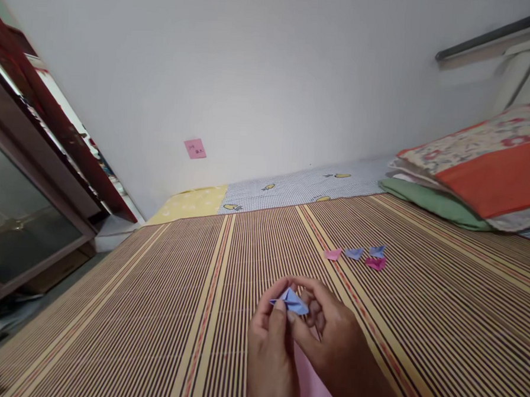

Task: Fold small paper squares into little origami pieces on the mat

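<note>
Both of my hands meet low in the middle of the view over a striped bamboo mat [152,311]. My left hand [270,353] and my right hand [329,338] pinch a small folded blue paper piece [291,302] between their fingertips. A pink sheet [315,391] lies under my wrists. Beyond the hands, several small folded paper pieces rest on the mat: a pink one [332,254], two blue ones [354,253] [376,250] and a magenta one [376,263].
A stack of folded quilts and a green pillow [470,174] sits at the right. A white wall [254,73] carries a pink sticky note [195,148]. A dark wooden cabinet with glass [25,198] stands at the left past the mat's edge.
</note>
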Motion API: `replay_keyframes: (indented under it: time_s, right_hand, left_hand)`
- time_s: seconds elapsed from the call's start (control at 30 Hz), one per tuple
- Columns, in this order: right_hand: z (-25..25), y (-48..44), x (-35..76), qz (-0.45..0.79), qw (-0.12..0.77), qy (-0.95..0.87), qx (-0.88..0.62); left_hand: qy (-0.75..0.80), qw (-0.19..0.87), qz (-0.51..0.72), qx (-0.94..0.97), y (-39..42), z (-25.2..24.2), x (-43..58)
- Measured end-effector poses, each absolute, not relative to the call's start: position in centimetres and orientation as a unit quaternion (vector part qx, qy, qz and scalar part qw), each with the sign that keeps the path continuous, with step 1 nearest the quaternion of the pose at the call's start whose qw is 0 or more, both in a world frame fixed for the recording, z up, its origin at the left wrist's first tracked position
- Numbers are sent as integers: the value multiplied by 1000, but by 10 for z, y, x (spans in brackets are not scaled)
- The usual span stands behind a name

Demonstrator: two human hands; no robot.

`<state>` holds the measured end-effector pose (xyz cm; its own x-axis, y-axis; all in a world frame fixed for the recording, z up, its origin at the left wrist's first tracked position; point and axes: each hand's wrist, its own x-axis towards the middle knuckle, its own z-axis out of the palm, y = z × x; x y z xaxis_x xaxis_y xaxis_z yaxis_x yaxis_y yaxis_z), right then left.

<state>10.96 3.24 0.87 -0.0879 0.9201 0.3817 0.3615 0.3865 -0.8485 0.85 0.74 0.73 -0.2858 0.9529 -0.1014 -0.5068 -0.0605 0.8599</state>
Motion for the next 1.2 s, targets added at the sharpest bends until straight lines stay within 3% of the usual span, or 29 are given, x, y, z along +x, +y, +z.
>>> replay_keyframes:
  time_s: [0.37, 0.7, 1.2]
  right_hand:
    - [5, 37, 103, 299, 549, -587, -514]
    - [7, 40, 107, 473, 534, -539, -447]
    - [-1, 48, 113, 488, 499, -573, -430]
  left_hand:
    - [463, 504, 677, 270, 5, 0, 27]
    - [494, 469, 633, 368, 11, 7, 1]
    - [504, 486, 614, 364, 15, 3, -5]
